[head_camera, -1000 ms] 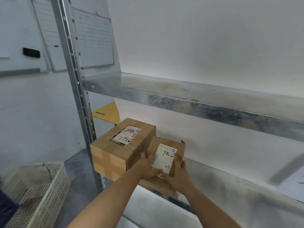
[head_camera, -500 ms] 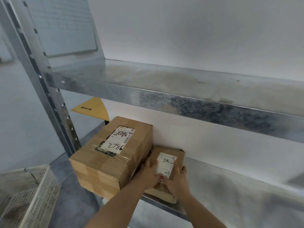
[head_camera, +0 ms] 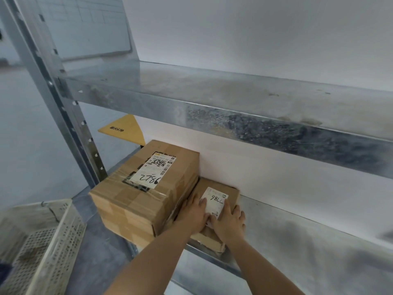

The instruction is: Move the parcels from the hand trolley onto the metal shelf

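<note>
The small cardboard parcel [head_camera: 232, 195] lies flat on the lower metal shelf [head_camera: 308, 241]. Its far end is against the white wall, its near end is at the shelf's front lip, and its left side is tight against a larger taped parcel [head_camera: 136, 201]. A white label [head_camera: 215, 200] on top reads "7786" upside down.

Both grips rest on top of the small parcel, at its near half. The left grip [head_camera: 194, 211] lies along the parcel's left edge, in the seam beside the larger parcel, with its thumb on the label's left border. The right grip [head_camera: 229, 222] covers the near right corner, thumb beside the label, fingers spread out over the right edge toward the bare shelf. The fingers of both are laid out fairly straight and apart, pressing flat rather than wrapped around the cardboard.

The larger parcel stands taller, and its label [head_camera: 153, 170] is marked "2786". Behind it, a yellow mailer [head_camera: 125, 129] pokes out near the perforated upright post [head_camera: 70, 124]. An upper shelf [head_camera: 234, 99] runs above. A pale perforated plastic crate [head_camera: 42, 241] sits low at the left, and a whiteboard [head_camera: 85, 24] hangs on the far wall.
</note>
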`<action>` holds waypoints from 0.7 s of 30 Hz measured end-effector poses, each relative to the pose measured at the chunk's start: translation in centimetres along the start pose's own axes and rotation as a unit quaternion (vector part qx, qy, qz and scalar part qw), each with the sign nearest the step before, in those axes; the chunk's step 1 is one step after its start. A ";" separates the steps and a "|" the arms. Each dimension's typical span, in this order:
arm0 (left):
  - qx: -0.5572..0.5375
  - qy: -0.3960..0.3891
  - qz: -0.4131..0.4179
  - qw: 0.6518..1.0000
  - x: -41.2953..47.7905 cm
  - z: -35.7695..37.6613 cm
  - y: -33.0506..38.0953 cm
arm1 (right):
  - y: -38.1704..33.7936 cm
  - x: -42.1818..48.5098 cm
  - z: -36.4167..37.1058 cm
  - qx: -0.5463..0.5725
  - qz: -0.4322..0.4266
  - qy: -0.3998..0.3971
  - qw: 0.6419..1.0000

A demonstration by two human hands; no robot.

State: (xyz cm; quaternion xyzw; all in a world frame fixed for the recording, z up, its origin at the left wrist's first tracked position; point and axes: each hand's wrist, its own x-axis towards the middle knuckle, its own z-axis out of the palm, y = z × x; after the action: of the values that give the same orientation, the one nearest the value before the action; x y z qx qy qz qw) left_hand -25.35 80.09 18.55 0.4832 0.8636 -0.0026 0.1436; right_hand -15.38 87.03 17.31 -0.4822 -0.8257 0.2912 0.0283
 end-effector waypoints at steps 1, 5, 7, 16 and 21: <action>0.000 0.002 0.000 1.000 -0.2 -0.1 0.0 | 0.1 -0.1 -0.3 0.000 -0.007 -0.002 1.000; 0.011 0.022 0.006 1.000 -1.6 -1.0 0.1 | 0.3 -1.0 -2.2 -0.013 -0.055 0.030 0.998; 0.005 0.036 0.004 0.999 -2.8 -1.8 0.3 | 0.4 -1.8 -3.3 -0.031 -0.084 0.042 0.995; 0.030 0.157 -0.013 0.987 -11.8 -4.0 0.9 | -1.1 -7.6 -6.5 -0.095 -0.230 0.058 0.967; 0.005 0.222 -0.081 0.972 -18.4 -5.1 -0.8 | -3.7 -11.6 -6.6 -0.110 -0.315 0.036 0.942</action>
State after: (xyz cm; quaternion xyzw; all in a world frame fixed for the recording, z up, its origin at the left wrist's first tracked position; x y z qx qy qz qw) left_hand -18.22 65.09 27.95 0.4006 0.9103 0.0889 -0.0542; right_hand -9.93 79.29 27.36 -0.2073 -0.9609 0.1572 0.0950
